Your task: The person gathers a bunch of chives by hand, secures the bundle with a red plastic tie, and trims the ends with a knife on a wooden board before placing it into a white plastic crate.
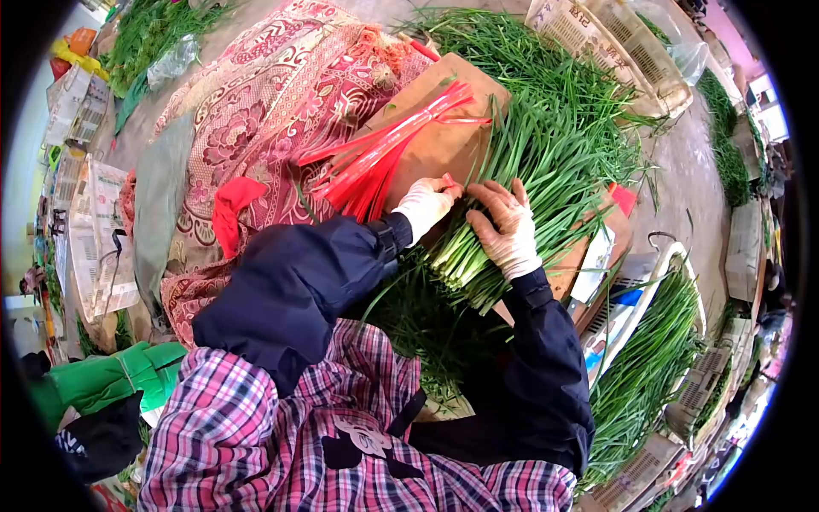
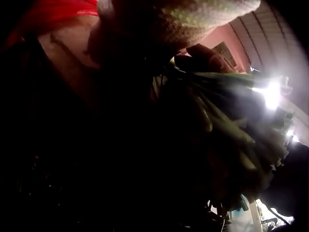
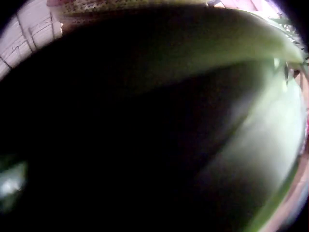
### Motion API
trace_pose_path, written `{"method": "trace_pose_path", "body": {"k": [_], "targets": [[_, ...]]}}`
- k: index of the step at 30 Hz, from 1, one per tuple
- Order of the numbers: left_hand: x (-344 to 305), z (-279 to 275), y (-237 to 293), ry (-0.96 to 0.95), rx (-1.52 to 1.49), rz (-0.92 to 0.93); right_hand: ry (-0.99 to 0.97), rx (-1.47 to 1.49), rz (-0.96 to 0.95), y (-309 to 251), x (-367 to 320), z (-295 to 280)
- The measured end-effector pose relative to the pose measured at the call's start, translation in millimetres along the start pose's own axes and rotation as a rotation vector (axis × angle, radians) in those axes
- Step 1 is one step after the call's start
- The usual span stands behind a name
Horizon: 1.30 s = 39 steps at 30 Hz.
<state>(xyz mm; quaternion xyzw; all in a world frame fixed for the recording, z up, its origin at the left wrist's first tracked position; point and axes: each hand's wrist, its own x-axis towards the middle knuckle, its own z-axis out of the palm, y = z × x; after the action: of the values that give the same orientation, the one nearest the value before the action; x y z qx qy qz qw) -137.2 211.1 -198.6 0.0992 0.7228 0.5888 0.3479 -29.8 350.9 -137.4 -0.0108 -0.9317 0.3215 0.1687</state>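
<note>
The head view shows the left hand (image 1: 426, 205) pinching what looks like a bit of red strip (image 1: 448, 181) between thumb and fingertips, just beside the near part of a bundle of long green leaves (image 1: 529, 162). The right hand (image 1: 508, 224) rests over that bundle just above its pale stalks, thumb and fingers spread apart and slightly bent; how firmly it presses, I cannot tell. The left wrist view is mostly dark but shows the stalk ends (image 2: 246, 140) close by; the right wrist view is blurred green and black.

To handle the bundle well, I would keep the right palm steady just above the stalks, with enough weight to hold them together but not bruise the leaves. The left pinch is best kept close to the stalks, drawing the strip flat and evenly, with no stray leaves caught under it.

The bundle lies on its side in front of the person, its stalk ends pointing back toward the body and a little left. Its long axis runs from there forward and to the right, where the leaf tips fan out into a loose heap (image 1: 546, 60). Farther left, more red strips (image 1: 367, 175) lie across a wooden board (image 1: 426, 158), beside a patterned red cloth (image 1: 273, 94). On the right, more greens (image 1: 644, 367) lie in a pale-rimmed container.
</note>
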Motion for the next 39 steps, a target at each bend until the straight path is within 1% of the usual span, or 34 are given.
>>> {"method": "trace_pose_path", "body": {"k": [2,5,6,7,9,10,11,13,14,15,17,18,19,22,23,24,26,28,29,30,31,32,33,35,36,37,39], "targets": [[-6,3,-5,0.076,-0.047,0.006,0.033,-0.021,-0.022,4,-1,2],[-16,11,-34,0.219,-0.227,0.110,0.041,-0.063,-0.042,6,-1,3],[-20,14,-35,0.192,-0.356,0.027,0.041,-0.069,-0.044,6,-1,3],[-28,21,-31,0.275,-0.367,0.063,0.041,-0.077,-0.044,6,-1,2],[-26,29,-42,0.245,-0.316,0.237,0.031,-0.129,-0.046,4,-2,2],[-38,22,-16,0.264,0.223,0.461,0.044,-0.135,-0.060,6,-3,3],[-47,20,11,0.184,0.288,0.398,0.058,-0.142,-0.074,8,-4,5],[-45,17,29,0.201,0.534,0.511,0.070,-0.175,-0.086,5,-3,2],[-43,14,38,0.139,0.601,0.502,0.060,-0.197,-0.085,3,-2,0],[-41,14,37,0.148,0.610,0.519,0.054,-0.218,-0.083,1,-2,-1],[-37,13,36,0.095,0.580,0.471,0.070,-0.221,-0.083,-2,0,-4],[-37,13,38,0.114,0.649,0.496,0.074,-0.234,-0.086,-5,2,-6],[-38,11,40,0.071,0.639,0.434,0.076,-0.248,-0.088,-7,4,-8],[-38,8,45,0.047,0.655,0.371,0.077,-0.272,-0.072,-14,5,-21],[-36,6,47,-0.022,0.610,0.299,0.091,-0.261,-0.067,-16,4,-29],[-35,6,51,-0.012,0.622,0.250,0.110,-0.263,-0.062,-20,4,-39],[-35,9,57,-0.003,0.654,0.159,0.209,-0.228,-0.027,-30,-3,-63],[-26,9,44,-0.021,0.580,0.210,0.277,-0.228,-0.023,-41,-10,-83],[-18,9,35,-0.028,0.547,0.235,0.271,-0.266,-0.005,-52,-14,-87],[-4,10,18,-0.011,0.460,0.173,0.239,-0.275,-0.014,-60,-18,-85],[4,11,10,-0.047,0.268,0.093,0.202,-0.285,-0.021,-69,-21,-81],[12,9,2,-0.088,0.182,0.076,0.179,-0.315,0.006,-75,-22,-72],[16,8,-2,-0.130,0.096,0.058,0.207,-0.324,-0.007,-77,-22,-62],[-12,10,24,-0.094,-0.130,-0.064,0.354,-0.282,0.006,-72,-17,-37],[-6,6,25,-0.188,-0.043,-0.097,0.409,-0.284,0.056,-70,-14,-23],[-8,4,26,-0.201,-0.085,-0.098,0.463,-0.281,0.107,-73,-11,-12],[13,0,1,-0.253,0.020,0.070,0.404,-0.326,0.189,-73,-15,5]]}}
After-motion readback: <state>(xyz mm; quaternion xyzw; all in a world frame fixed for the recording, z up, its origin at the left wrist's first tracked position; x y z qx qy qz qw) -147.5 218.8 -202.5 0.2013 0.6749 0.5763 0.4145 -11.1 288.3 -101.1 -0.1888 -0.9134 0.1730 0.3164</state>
